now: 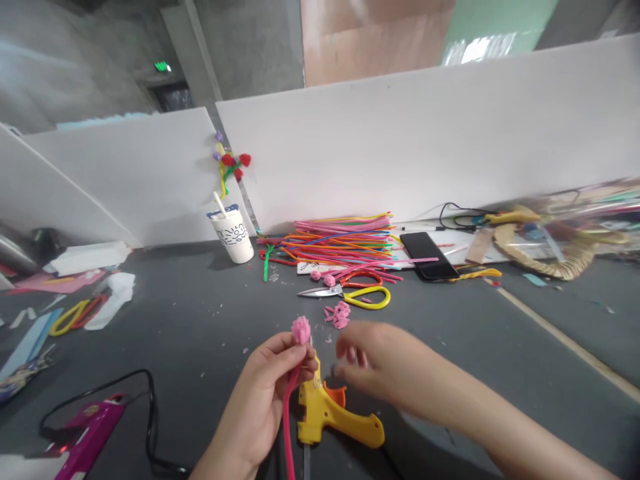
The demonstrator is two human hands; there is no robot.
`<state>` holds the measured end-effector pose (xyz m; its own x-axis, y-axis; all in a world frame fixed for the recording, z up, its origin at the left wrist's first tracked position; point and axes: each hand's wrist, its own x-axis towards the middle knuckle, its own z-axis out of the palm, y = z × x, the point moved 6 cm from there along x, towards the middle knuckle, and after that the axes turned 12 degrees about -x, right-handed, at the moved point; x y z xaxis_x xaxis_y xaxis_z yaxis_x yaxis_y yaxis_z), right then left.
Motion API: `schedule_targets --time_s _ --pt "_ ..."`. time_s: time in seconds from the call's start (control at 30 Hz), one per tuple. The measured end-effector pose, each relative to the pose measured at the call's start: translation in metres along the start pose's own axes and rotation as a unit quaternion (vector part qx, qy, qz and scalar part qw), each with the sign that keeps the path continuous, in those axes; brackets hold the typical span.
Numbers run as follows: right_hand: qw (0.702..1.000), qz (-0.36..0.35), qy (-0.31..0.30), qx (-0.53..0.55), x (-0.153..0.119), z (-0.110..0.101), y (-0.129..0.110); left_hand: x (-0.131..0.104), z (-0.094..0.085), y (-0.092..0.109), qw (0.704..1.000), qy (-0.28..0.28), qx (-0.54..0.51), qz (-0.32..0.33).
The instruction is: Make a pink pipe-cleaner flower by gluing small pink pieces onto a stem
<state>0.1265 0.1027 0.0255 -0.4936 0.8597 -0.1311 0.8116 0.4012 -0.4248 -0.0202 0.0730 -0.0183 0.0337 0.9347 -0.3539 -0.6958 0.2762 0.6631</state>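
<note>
My left hand [267, 377] pinches a pink fuzzy flower [301, 329] just below its head; its red-pink stem [287, 427] hangs down past the palm. Just right of it, my right hand [365, 353] hovers with curled fingers, a little blurred; a gap shows between thumb and fingers, and nothing is visible in it. Under and between the hands lies a yellow glue gun [320, 410] with an orange trigger, its nozzle partly behind my left fingertips. Beyond the hands is a small pile of cut pink pieces [340, 313].
Scissors [367, 297] with red and yellow handles lie ahead, before a bundle of coloured pipe cleaners [345, 240]. A white cup [233, 233] stands left of them, a black phone [429, 255] right. A magenta power strip [93, 437] and black cable [151, 413] lie at the lower left.
</note>
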Motion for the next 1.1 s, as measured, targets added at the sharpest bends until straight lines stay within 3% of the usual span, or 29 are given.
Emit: schedule_targets --time_s 0.1,0.2,0.3,0.5,0.6,0.7,0.87,0.97,1.1 --pt "0.986 -0.061 -0.093 -0.125 -0.008 0.037 -0.013 0.002 -0.002 0.003 1.0 0.002 -0.009 0.009" --pt "0.976 -0.071 -0.059 -0.197 -0.012 0.06 -0.023 0.002 -0.003 0.006 1.0 0.007 -0.004 0.024" --pt "0.974 -0.077 -0.044 -0.21 -0.014 0.07 -0.027 0.002 -0.004 0.007 1.0 0.013 0.017 0.02" --pt "0.997 0.011 -0.006 -0.072 -0.013 0.041 -0.001 -0.001 -0.002 0.024 0.991 -0.006 0.1 0.088" --pt "0.998 0.012 0.062 0.017 -0.012 0.019 0.012 -0.007 0.005 0.034 0.976 -0.03 0.151 0.156" --pt "0.978 -0.011 0.143 0.153 -0.013 0.001 0.02 -0.013 0.015 0.033 0.957 -0.048 0.209 0.194" --pt "0.919 -0.057 0.184 0.344 -0.017 -0.003 0.022 -0.011 0.027 0.015 0.955 -0.064 0.248 0.151" --pt "0.897 -0.067 0.2 0.389 -0.02 0.0 0.016 -0.008 0.033 0.004 0.962 -0.084 0.241 0.092" --pt "0.883 -0.027 0.207 0.421 -0.024 0.008 0.011 -0.006 0.037 -0.007 0.971 -0.085 0.221 0.042"
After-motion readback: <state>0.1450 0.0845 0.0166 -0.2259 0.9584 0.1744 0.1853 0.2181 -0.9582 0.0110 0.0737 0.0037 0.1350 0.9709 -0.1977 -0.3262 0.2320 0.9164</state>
